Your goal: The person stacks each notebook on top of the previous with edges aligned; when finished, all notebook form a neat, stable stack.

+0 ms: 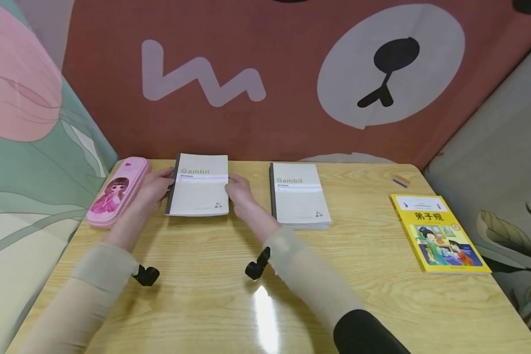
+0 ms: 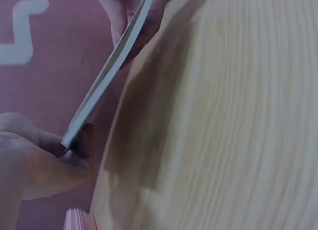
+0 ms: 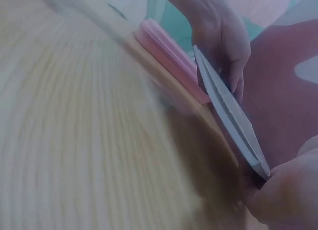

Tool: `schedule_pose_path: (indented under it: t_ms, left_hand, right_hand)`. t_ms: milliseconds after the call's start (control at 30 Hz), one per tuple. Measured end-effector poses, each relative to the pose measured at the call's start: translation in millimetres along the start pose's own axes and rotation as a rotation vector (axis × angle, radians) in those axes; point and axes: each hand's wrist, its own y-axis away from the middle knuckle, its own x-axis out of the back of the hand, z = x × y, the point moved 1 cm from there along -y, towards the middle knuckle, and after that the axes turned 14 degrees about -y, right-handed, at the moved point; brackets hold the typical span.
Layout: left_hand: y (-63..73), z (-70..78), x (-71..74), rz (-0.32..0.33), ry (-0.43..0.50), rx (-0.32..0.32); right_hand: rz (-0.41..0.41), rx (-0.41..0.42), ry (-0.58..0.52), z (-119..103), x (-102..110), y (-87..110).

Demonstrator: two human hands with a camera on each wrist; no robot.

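Both hands hold a "Gambit" notebook (image 1: 197,189) by its sides, clear of the table with a shadow under it. My left hand (image 1: 156,188) grips its dark spine edge, thumb on one face and fingers behind in the left wrist view. The opposite edge is pinched by my right hand (image 1: 241,195). Edge-on in the right wrist view, the notebook (image 3: 231,113) looks thin, its pages slightly parted. To the right of my right hand lies a stack of matching notebooks (image 1: 301,196). A pink pencil case (image 1: 117,194) with a doll picture lies beside my left hand, partly behind the forearm.
A yellow picture book (image 1: 440,233) lies near the table's right edge. Behind it are a few small coloured sticks (image 1: 400,181). The wooden table (image 1: 194,305) meets a brown printed backdrop (image 1: 287,128) along its far edge.
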Motion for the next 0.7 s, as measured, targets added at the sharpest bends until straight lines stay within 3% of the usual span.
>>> schedule_pose_path:
  t_ms: [167,333,500,700]
  left_hand:
    - [11.5,20.6,-19.0,0.019,0.097,-0.070]
    - [18.8,37.6,-43.5,-0.035,0.187,-0.138]
    - [23.5,54.2,-82.4,-0.123,0.316,-0.133]
    - [26.5,76.1,-135.3,-0.209,0.457,-0.134]
  right_hand:
    - [0.002,0.057,0.046,-20.0,24.5,2.9]
    - [0.008,0.112,0.094,-45.0,57.6,11.1]
    - [0.059,0.164,0.110,-65.3,103.5,18.6]
    - [0.138,0.153,0.176,-78.7,162.8,22.9]
